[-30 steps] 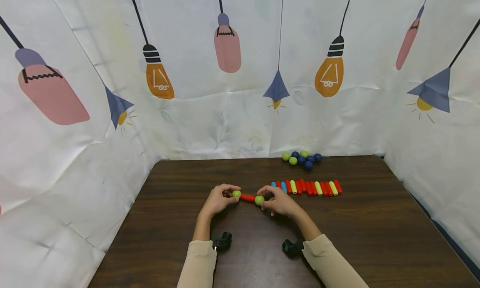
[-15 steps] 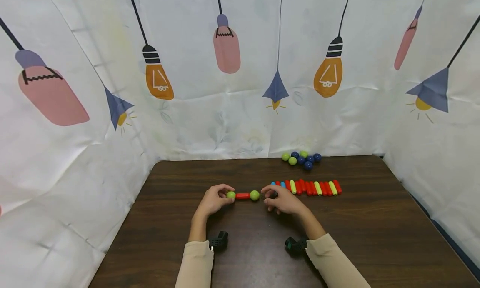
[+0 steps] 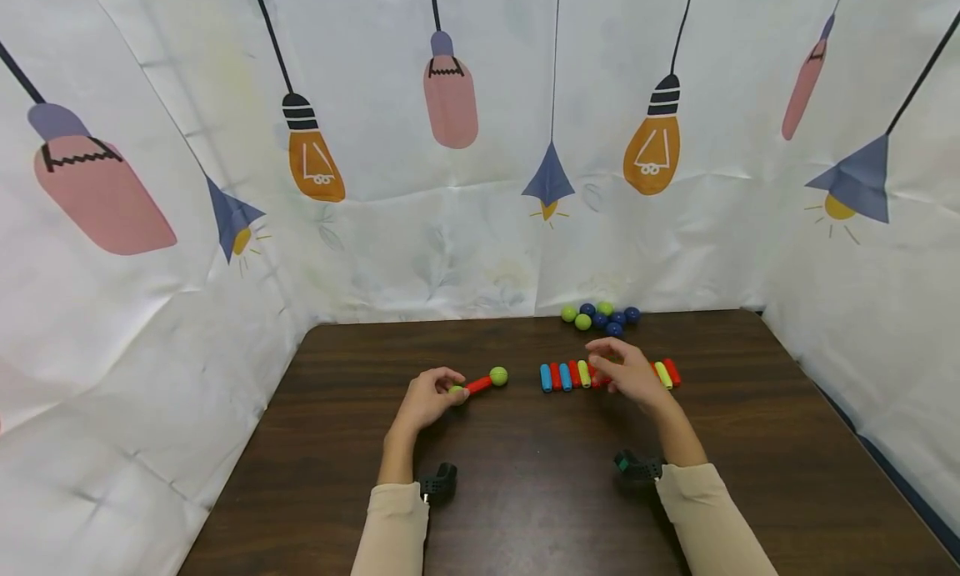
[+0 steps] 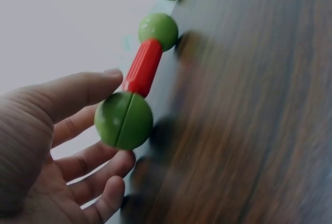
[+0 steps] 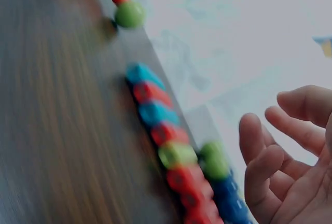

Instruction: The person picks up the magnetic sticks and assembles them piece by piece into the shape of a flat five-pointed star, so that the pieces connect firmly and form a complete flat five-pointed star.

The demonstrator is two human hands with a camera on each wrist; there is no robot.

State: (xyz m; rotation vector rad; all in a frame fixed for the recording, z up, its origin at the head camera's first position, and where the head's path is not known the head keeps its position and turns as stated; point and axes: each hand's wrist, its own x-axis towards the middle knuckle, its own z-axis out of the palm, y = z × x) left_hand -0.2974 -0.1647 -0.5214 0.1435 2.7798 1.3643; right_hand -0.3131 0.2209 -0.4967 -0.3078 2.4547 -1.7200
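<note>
My left hand [image 3: 424,403] pinches a green ball [image 4: 124,120] between thumb and fingers. A red ribbed rod [image 4: 143,68] joins this ball to a second green ball [image 4: 158,30], so the joined piece slants up and away from the hand, over the dark table. Farther right, my right hand [image 3: 632,378] holds nothing; its fingers are loosely bent above the row of rods and hide part of it. That row has blue rods [image 3: 546,378], red rods and yellow rods [image 3: 583,374] lying side by side.
Behind the row, green balls [image 3: 582,322] and dark blue balls [image 3: 614,329] cluster near the far edge of the brown wooden table [image 3: 360,493]. A white curtain [image 3: 375,251] printed with lamps hangs around the table's back and sides.
My right hand has let go of the farther green ball and moved right, over the rods. The left hand has drawn slightly left, and the joined piece's free end now tilts upward.
</note>
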